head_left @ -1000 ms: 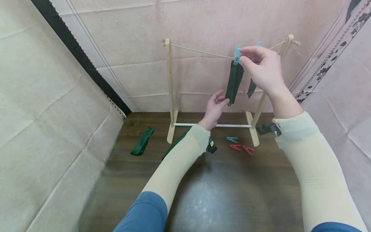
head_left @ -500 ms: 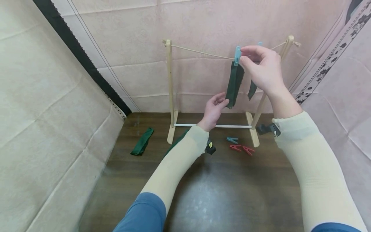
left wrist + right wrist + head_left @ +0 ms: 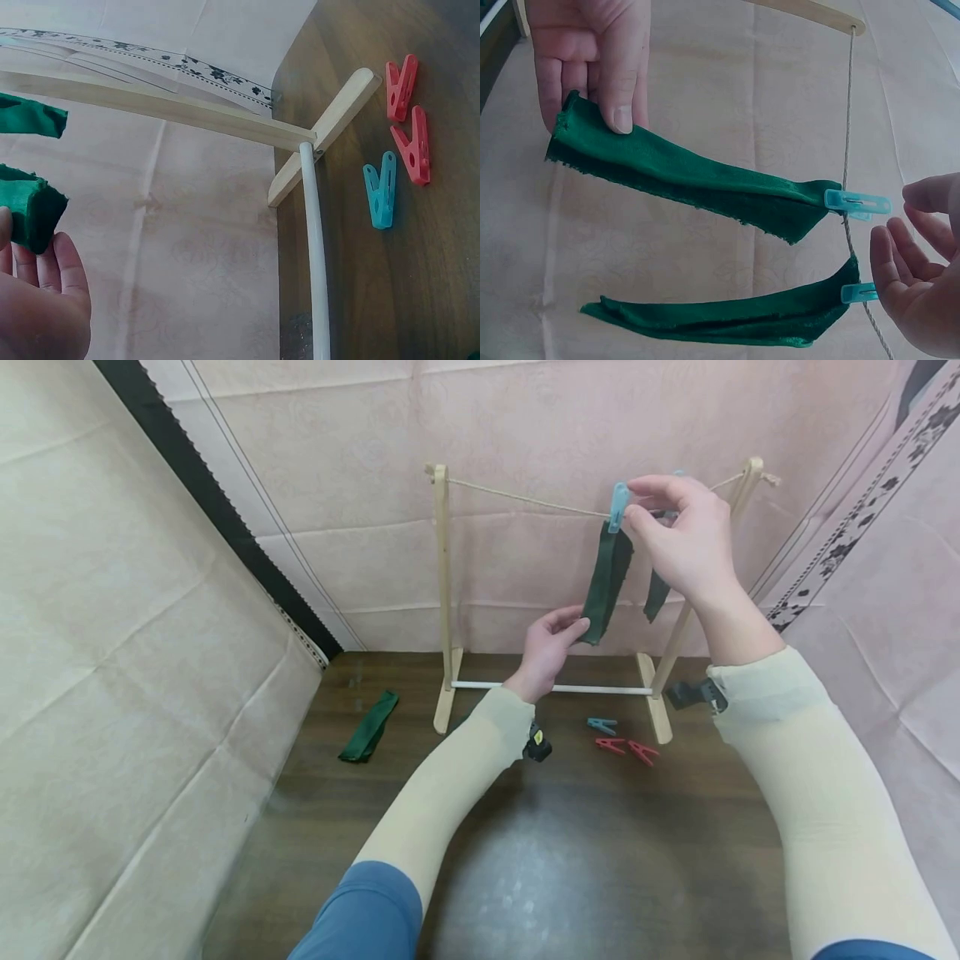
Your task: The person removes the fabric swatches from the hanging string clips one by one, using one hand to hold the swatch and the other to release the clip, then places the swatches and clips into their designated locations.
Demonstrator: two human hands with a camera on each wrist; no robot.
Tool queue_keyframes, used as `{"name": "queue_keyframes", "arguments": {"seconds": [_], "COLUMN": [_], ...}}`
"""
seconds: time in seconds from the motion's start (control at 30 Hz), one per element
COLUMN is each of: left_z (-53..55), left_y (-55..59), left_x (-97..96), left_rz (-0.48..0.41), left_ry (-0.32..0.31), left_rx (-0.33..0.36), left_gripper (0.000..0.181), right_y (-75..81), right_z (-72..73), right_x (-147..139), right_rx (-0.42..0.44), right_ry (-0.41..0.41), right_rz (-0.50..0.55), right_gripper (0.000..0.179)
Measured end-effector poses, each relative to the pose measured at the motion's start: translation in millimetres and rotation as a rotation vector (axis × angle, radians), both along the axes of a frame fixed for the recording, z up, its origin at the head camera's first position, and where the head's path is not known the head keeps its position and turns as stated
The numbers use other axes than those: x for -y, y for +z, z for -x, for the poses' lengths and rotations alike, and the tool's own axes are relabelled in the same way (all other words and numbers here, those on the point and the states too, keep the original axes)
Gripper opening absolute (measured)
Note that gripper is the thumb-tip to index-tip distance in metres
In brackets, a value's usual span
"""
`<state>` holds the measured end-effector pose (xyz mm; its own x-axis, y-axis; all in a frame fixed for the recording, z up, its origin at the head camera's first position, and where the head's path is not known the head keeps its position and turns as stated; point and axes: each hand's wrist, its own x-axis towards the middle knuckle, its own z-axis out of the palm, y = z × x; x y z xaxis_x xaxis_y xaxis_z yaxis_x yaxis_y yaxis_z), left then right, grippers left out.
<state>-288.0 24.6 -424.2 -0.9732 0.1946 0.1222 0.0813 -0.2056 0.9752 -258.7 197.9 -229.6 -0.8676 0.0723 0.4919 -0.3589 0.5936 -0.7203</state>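
A green cloth strip [image 3: 607,577] hangs from a light blue clothespin [image 3: 618,508] clipped on the rope [image 3: 525,497]. My left hand [image 3: 553,647] pinches the strip's lower end; the right wrist view shows the thumb lying over the cloth [image 3: 682,176] with fingers behind it. Beside the clothespin's upper end is my right hand [image 3: 686,531], its fingers loosely bent. In the right wrist view a small gap separates those fingertips from the clothespin [image 3: 859,202]. A second green strip [image 3: 727,322] hangs close by from another blue clothespin [image 3: 857,292].
The rope spans a wooden rack with a left post [image 3: 442,568], a right post [image 3: 675,639] and a white bottom bar [image 3: 603,689]. On the table lie a blue clothespin [image 3: 602,725], two red clothespins [image 3: 610,745] and a folded green strip [image 3: 369,727] at left.
My left hand has drawn its fingers in on the strip's lower end and shifted slightly down and left. The right hand stays beside the clothespin. My left forearm now covers another green strip on the table.
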Motion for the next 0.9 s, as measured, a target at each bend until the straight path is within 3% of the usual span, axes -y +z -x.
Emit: {"name": "queue_keyframes", "arguments": {"seconds": [0.23, 0.7, 0.9], "left_z": [-2.6, -2.5, -0.4], "left_y": [-1.1, -4.7, -5.1], "left_x": [3.0, 6.6, 6.1], "left_rz": [-0.028, -0.073, -0.101], "left_ry": [0.013, 0.012, 0.025], "left_rx": [0.026, 0.012, 0.024], "left_gripper": [0.030, 0.027, 0.027], "right_y": [2.8, 11.2, 19.5], "right_z": [-0.2, 6.9, 12.7], "right_x": [3, 4, 7], "right_rx": [0.016, 0.157, 0.210], "right_ry": [0.019, -0.010, 0.017], "right_rz": [-0.007, -0.132, -0.185], "right_gripper": [0.042, 0.056, 0.062]}}
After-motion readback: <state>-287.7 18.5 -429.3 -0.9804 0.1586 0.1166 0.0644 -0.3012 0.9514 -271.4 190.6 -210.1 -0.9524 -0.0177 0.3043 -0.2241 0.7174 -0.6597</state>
